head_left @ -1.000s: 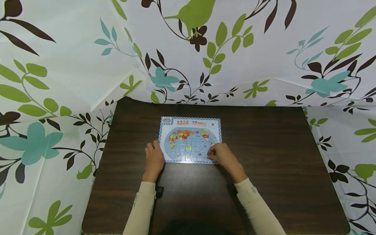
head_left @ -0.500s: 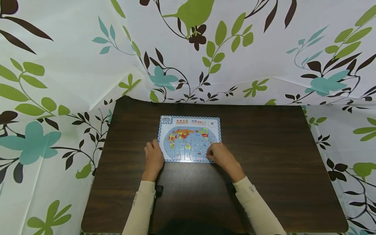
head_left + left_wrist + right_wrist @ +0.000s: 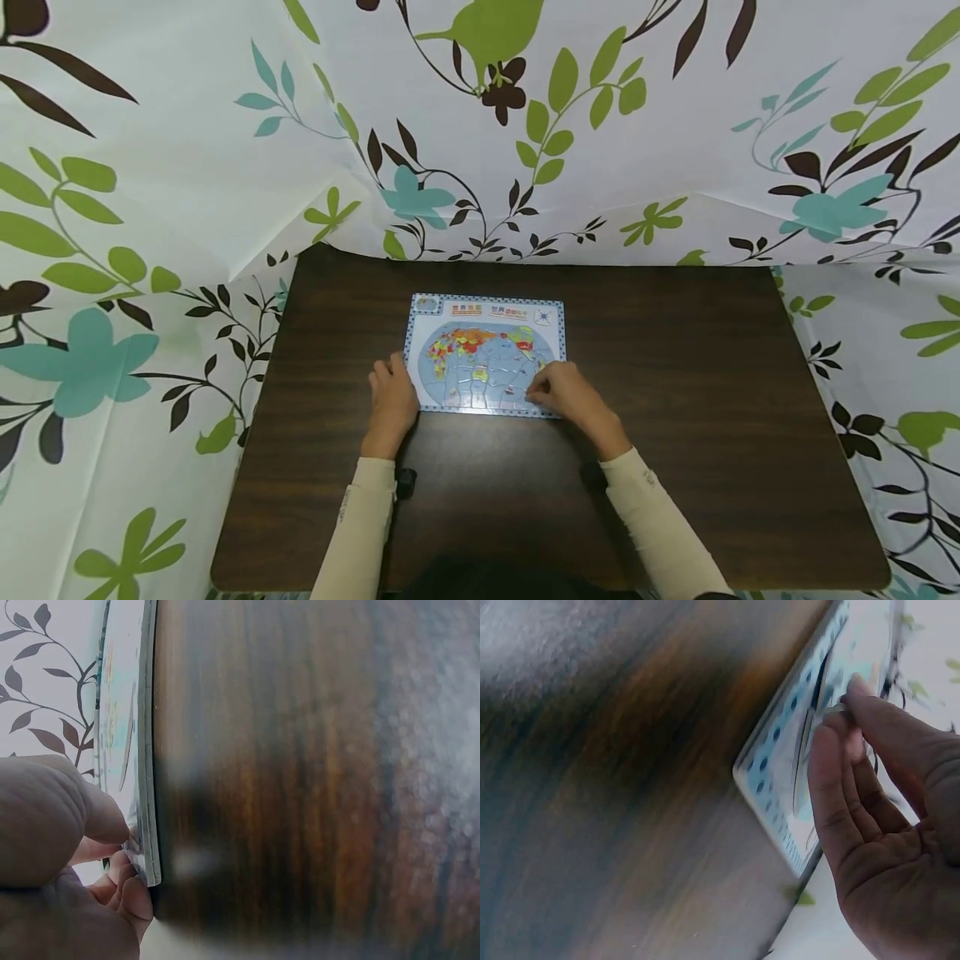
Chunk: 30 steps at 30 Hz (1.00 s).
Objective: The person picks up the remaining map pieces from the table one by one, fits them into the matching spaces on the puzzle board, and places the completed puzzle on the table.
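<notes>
A world-map jigsaw puzzle (image 3: 480, 302) in a white tray with a blue-dotted border lies flat on the dark table. My left hand (image 3: 392, 407) holds its near left corner; in the left wrist view the thumb presses by the edge of the puzzle tray (image 3: 147, 750) and the other fingers curl beside the corner. Over the lower right of the map, my right hand (image 3: 568, 395) pinches a small puzzle piece (image 3: 837, 710) between thumb and forefinger. Most of that piece is hidden by the fingertips. In the right wrist view, the dotted tray corner (image 3: 754, 769) shows beneath the hand.
The brown wood-grain table (image 3: 697, 417) extends widely on both sides of the puzzle. A white cloth (image 3: 645, 167) printed with leaves, flowers and a bird hangs behind the table and at its sides.
The right hand's fingers shift very slightly over the lower right of the map. The left hand stays at the corner, and the puzzle keeps its place.
</notes>
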Available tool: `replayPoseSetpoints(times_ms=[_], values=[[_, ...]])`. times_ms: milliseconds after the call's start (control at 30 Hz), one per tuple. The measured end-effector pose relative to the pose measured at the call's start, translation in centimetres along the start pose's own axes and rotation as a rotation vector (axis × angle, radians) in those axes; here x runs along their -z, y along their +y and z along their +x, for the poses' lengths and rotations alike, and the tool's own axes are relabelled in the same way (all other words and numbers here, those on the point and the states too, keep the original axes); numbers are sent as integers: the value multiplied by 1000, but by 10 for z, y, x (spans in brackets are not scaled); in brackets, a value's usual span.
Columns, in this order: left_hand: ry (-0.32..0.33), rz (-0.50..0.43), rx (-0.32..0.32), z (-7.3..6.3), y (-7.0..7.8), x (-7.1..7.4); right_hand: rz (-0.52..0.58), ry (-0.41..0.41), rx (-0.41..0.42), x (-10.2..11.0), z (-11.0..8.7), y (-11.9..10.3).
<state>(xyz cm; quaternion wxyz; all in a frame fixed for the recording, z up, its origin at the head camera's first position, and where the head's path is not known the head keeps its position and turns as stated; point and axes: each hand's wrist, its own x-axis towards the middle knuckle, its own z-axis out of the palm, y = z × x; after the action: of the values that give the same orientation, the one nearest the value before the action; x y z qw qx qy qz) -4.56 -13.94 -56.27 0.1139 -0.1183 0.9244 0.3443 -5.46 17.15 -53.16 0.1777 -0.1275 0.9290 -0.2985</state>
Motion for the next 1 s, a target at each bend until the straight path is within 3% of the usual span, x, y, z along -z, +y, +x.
replayPoseSetpoints(times_ms=[100, 233, 600, 833, 1000], values=[[5, -3, -12, 0, 0, 0, 77, 51, -61, 9, -1, 6], [26, 4, -43, -1, -1, 0, 94, 105, -93, 18, -1, 8], [-3, 12, -36, -1, -4, 1, 122, 100, -150, 22, -2, 3], [-19, 15, -31, -2, -3, 2, 44, 6, -60, 1, -7, 1], [-23, 15, -39, -3, -2, 5, -2, 35, -43, -13, -9, -2]])
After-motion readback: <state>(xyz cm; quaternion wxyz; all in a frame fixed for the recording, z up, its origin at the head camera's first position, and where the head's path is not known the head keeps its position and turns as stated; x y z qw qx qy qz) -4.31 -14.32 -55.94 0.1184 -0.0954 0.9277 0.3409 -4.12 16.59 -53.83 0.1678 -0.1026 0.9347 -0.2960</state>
